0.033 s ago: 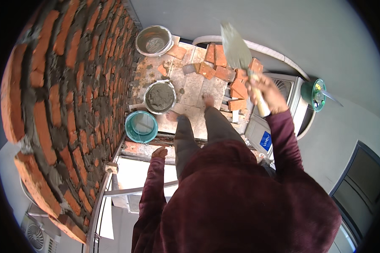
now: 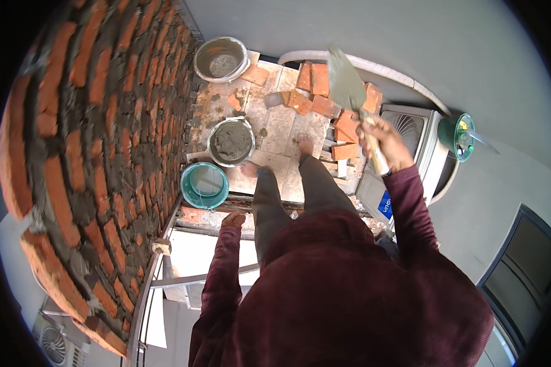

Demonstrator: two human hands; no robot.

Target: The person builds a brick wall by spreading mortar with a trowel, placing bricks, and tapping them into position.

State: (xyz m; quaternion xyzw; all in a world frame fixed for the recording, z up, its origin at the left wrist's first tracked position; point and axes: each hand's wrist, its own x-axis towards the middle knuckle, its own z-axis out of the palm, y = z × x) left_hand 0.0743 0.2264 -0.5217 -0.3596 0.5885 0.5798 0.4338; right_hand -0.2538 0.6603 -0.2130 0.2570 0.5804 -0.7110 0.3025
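Trowel (image 2: 347, 79): Was held aloft, overlapping loose bricks (image 2: 326, 106) in the view, well apart from the brick wall (image 2: 113, 153). Could not tell whether loaded.
Right hand (image 2: 387, 145): Grasped the trowel by its handle, with fingers wrapped round.
Step in hand: Looked like mortar work, probably between strokes, touching neither wall nor mortar.
Next move: Seemed to call for lowering the blade, into mortar if bare, toward the wall if loaded.
Mortar (image 2: 232, 140): Lay wet-looking in a white-rimmed bucket (image 2: 210, 148), just beside the left foot (image 2: 249, 169).
Left hand (image 2: 233, 219): Hung low near the teal bucket (image 2: 188, 183), showing no tool; could not tell whether curled or slack.
Floor (image 2: 281, 129): Bore also a grey-lined bucket (image 2: 206, 54) farther off.
Right side: Held an air-conditioning unit (image 2: 405, 128), with a green bucket (image 2: 448, 136) beyond.
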